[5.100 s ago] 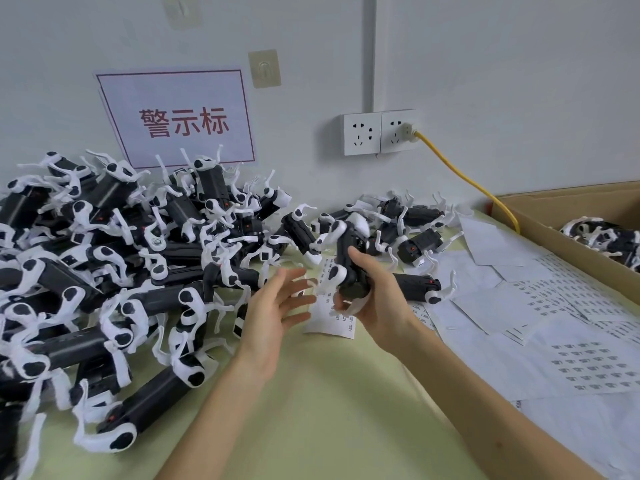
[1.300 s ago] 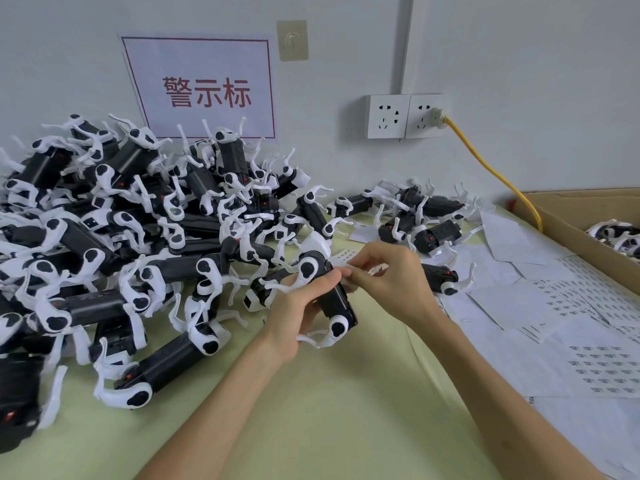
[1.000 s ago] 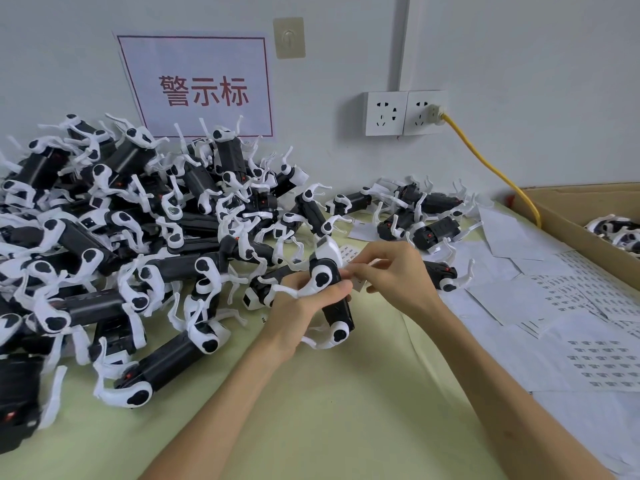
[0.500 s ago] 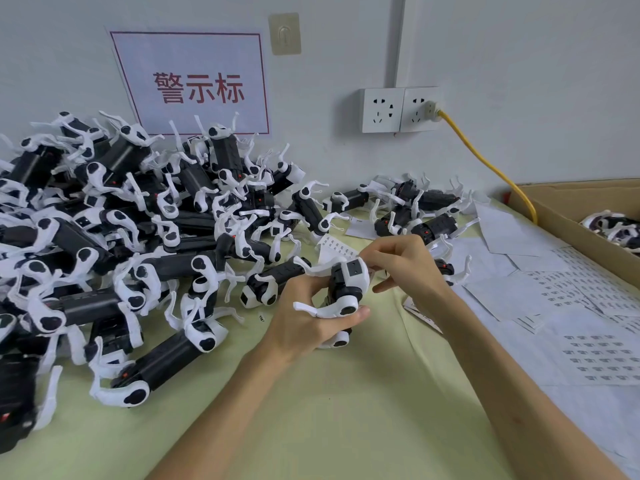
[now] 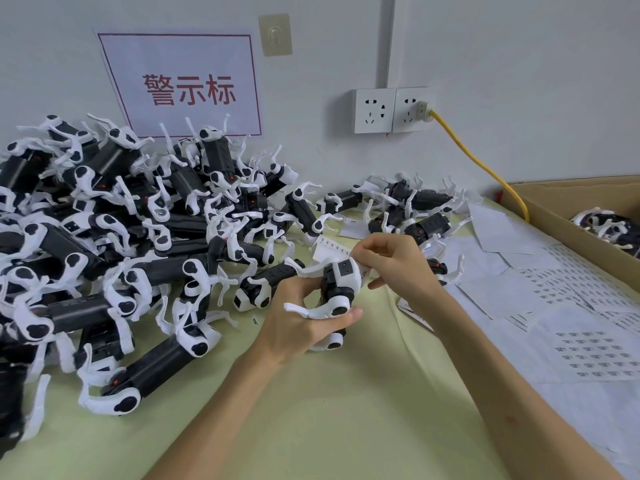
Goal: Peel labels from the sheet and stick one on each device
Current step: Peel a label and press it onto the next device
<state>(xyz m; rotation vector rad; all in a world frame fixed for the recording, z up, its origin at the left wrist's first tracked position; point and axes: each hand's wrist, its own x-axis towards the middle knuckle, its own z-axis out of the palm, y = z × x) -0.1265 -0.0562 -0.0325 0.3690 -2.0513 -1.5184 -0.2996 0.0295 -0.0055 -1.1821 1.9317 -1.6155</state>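
Observation:
My left hand (image 5: pixel 299 325) grips a black-and-white device (image 5: pixel 337 289) upright over the green table, thumb under one of its white legs. My right hand (image 5: pixel 398 263) presses its fingertips against the device's white top end; whether a label is under them is hidden. A small label sheet (image 5: pixel 329 249) lies on the table just behind the device. A single tiny label (image 5: pixel 255 320) lies loose on the table left of my left hand.
A big heap of the same devices (image 5: pixel 114 237) fills the left of the table. More devices (image 5: pixel 412 209) lie by the wall. Used label sheets (image 5: pixel 554 306) cover the right side. A cardboard box (image 5: pixel 568 216) with devices stands far right. A yellow cable (image 5: pixel 485 171) runs from the wall socket.
The right hand first held the device alone; the left hand then took it. Over the last second both hands turned it upright, and the right fingertips stayed at its top end.

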